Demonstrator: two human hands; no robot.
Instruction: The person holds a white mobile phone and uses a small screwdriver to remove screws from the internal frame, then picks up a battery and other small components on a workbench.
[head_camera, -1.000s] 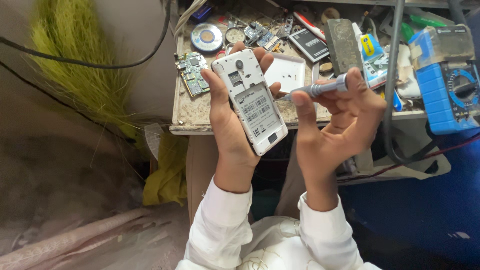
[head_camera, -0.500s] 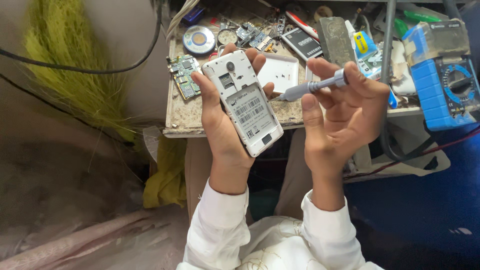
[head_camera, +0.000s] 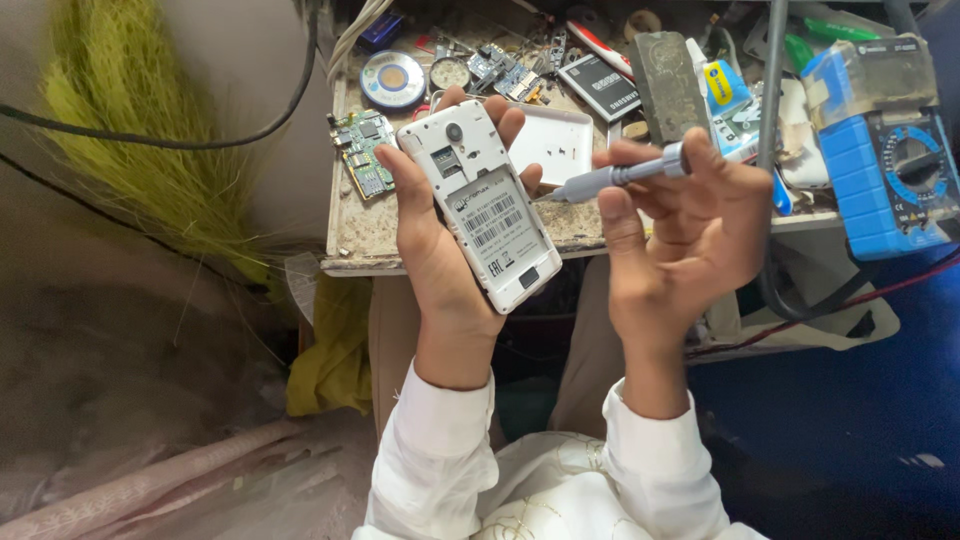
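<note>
Left hand (head_camera: 440, 250) clamped on white back-open smartphone (head_camera: 480, 205), held above cluttered workbench (head_camera: 350, 235). Right hand (head_camera: 680, 240) pinches grey slim screwdriver (head_camera: 615, 177); tip now nearer phone's 3 o'clock edge than before, not touching. Blue multimeter (head_camera: 890, 180) at 3 o'clock.

Long white sleeves, buttoned cuffs, bare hands.

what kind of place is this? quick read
Likely a small phone-repair bench. The left hand holds an opened white phone, the right hand a screwdriver; a loose circuit board and a blue multimeter lie on the cluttered table.
</note>
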